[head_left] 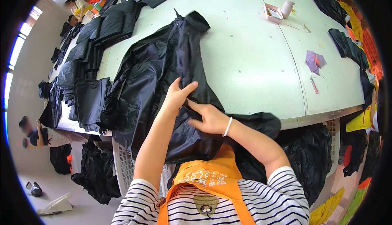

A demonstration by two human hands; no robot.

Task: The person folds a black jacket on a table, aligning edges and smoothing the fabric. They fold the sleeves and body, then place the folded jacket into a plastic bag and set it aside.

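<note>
A black jacket (147, 74) of thin, shiny cloth lies spread over the table's near edge, its collar end pointing away from me. One sleeve (257, 123) stretches to the right along that edge. My left hand (179, 96) is closed on the jacket's front strip, thumb pointing right; some of its fingers are hidden. Just below and to the right, my right hand (209, 118) rests on the cloth. Its forefinger and thumb are apart, and its fingertips are close to the left hand.
Folded black garments (116, 23) are stacked along the left of the white table (253, 70). A pink tray (272, 13) and white bottle (287, 7) stand at the far right, with a purple scrap (315, 61) nearer. Black cloth (308, 159) fills a crate below. Other people are at the left.
</note>
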